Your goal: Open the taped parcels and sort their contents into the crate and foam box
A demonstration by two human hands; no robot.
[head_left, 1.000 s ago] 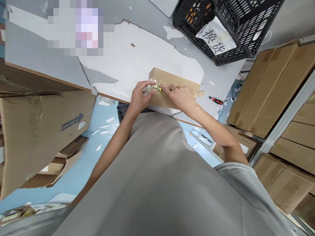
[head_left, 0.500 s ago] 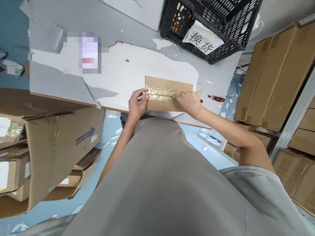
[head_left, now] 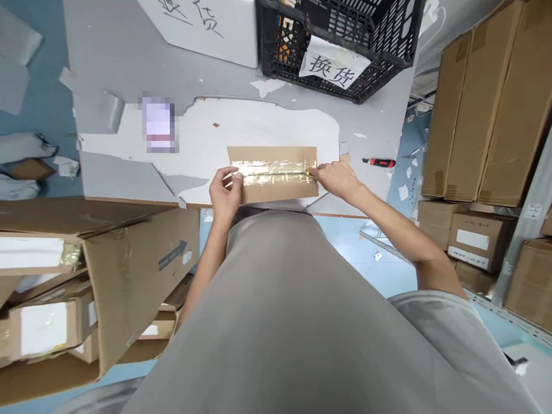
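A flat brown cardboard box (head_left: 276, 193) lies lengthwise near the table's front edge. Shiny clear tape (head_left: 267, 178) runs along its middle, and a thin dark line follows the seam through the tape. My left hand (head_left: 226, 195) grips the box's left end, thumb on top and fingers curled at the edge. At the right end, my closed right hand (head_left: 338, 179) is at the seam. A small yellow-tipped tool (head_left: 308, 172) pokes out of its fingers; the rest is hidden in the hand.
A red-and-black utility knife (head_left: 379, 163) lies to the right. A black crate (head_left: 336, 95) with a paper sign and a white box (head_left: 215, 34) stand behind. A blurred-out phone-like object (head_left: 158, 123) is left. A large open carton (head_left: 142, 276) and stacked boxes (head_left: 487, 115) flank me.
My right hand has slid rightward along the seam to the box's right end, and the dark line is longer. My left hand stays on the left end. The camera view has shifted.
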